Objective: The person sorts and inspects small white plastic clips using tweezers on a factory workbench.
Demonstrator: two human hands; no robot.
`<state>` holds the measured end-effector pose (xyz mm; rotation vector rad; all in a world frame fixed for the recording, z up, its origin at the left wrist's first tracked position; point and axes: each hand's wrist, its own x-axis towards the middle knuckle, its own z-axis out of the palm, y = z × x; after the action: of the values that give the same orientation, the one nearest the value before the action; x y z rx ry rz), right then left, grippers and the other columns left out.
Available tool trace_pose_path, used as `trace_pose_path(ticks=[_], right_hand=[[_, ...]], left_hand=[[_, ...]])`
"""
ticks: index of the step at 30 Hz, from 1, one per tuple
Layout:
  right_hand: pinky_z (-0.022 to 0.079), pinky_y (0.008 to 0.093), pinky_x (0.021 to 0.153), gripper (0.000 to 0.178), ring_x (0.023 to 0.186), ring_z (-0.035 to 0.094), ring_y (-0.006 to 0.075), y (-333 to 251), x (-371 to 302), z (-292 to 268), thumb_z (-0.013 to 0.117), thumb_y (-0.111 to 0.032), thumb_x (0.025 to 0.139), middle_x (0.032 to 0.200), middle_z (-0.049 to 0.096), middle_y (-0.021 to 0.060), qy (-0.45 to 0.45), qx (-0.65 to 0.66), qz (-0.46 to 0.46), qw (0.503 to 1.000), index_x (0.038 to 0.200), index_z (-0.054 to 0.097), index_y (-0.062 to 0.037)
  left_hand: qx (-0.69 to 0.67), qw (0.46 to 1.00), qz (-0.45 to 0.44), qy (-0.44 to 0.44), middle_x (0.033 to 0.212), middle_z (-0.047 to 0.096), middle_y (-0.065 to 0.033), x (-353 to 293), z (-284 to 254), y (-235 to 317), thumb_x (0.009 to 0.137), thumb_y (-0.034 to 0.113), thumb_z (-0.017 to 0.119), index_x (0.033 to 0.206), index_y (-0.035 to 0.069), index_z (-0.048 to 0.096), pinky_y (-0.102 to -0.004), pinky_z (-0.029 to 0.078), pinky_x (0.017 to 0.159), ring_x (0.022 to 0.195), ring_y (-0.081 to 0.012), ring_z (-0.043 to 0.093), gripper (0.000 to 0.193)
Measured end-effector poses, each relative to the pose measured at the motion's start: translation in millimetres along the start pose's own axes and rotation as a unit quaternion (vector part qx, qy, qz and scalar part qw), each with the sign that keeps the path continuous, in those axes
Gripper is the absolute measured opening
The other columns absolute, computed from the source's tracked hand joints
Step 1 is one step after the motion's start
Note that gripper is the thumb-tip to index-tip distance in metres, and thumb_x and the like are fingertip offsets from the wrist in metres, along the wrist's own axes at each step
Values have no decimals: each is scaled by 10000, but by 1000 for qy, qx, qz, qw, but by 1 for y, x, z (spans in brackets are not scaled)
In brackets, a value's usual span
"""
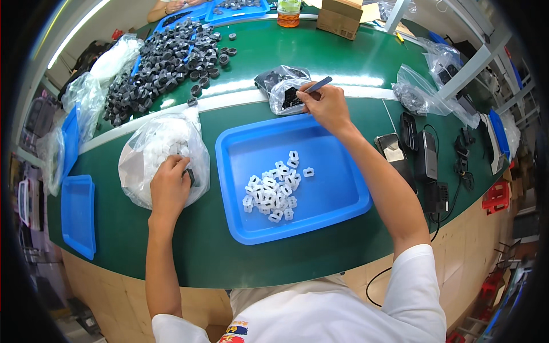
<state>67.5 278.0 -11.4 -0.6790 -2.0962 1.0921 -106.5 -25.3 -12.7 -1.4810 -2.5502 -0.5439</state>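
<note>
My right hand (327, 107) pinches a pair of grey tweezers (318, 84) at the opening of a clear bag (278, 96) holding small black pieces. The hand hides the tweezers' tips. On the left, my left hand (171, 186) is closed at the mouth of a clear bag (134, 174) filled with white plastic pieces (166, 147). A small dark piece (189, 176) shows beside its thumb; what the fingertips grip is hidden. Between my hands sits a blue tray (337, 211) with a heap of small white plastic parts (269, 194), many showing dark centres.
Many dark ring-shaped parts (166, 66) are piled at the far left. A smaller blue tray (78, 217) lies at the left edge. Black adapters with cables (425, 155) stand right. Farther back are a cardboard box (339, 19), a bottle (288, 14) and another person's hand (174, 6).
</note>
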Motion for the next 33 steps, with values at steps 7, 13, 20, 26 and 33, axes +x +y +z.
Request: trace_pose_path(ticks=[7,13,20,26,33], right_hand=[[453,280,526,116,545,605,142,7,4,3,637,-91,785,612,625,104,-33,-73,-10,997,851,661,2],[466,271,502,128,513,611,144,3,4,9,639,-101,790,626,632,115,-5,-29,22,999,828,650,21],[485,257,506,154,530,628,142,4,3,7,640,-108,800,632,640,109,8,6,27,1000,839,643,42],[472,234,491,147,531,617,125,0,1,2,647,-105,801,631,637,82,14,82,50,995,841,646,36],[462,217,483,133,534,581,87,-63,-54,-13,660,-94,807,613,608,57,-32,173,70,982,840,646,35]], left_hand=[[-26,999,19,9,963,579,-109,1,1,0,722,-25,601,958,23,633,-368,468,754,851,-279,586,243],[-135,989,-61,-17,924,547,-103,3,-1,-2,719,-56,610,941,21,634,-353,476,693,811,-272,587,236],[-108,993,-46,18,965,581,-116,2,8,-5,745,-51,593,920,12,636,-361,482,685,780,-281,605,191],[-95,994,-33,53,793,632,-87,2,1,-1,782,8,595,941,29,646,-330,476,624,686,-241,621,168],[-435,890,-130,30,869,672,-100,-22,-16,37,796,-13,608,1007,-22,634,-225,492,687,768,-117,636,212]])
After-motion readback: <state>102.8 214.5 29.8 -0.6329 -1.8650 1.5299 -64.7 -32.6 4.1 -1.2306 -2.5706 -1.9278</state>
